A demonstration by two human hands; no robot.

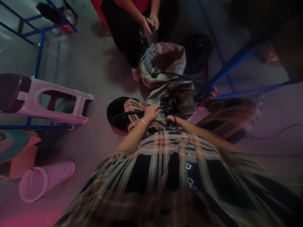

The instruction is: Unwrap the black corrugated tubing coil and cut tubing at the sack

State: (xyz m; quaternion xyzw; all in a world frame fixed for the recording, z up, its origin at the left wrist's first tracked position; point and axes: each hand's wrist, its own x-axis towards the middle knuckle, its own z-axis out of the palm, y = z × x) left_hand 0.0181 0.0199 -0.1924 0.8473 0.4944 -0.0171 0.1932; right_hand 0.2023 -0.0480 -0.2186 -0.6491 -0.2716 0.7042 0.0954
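Black cable [132, 112] gripped in the left hand [151, 113], right hand [170, 119] curled beside it; snagging on the sack [163, 61] could tangle it.

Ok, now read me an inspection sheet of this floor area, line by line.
Surface: grey concrete floor.
Job's things: a black cable coil beside the hands; a second black coil beside a woven sack.
Clutter: a pink plastic stool and a pink perforated basket, both on their sides.
Grips: left hand closed on a black cable; right hand curled by a dark bundle, contact unclear.
Cables: a black lead over the sack's rim; a thin dark cable on the floor at far right.
Surroundings: blue metal shelf frames; a seated co-worker's hands ahead.
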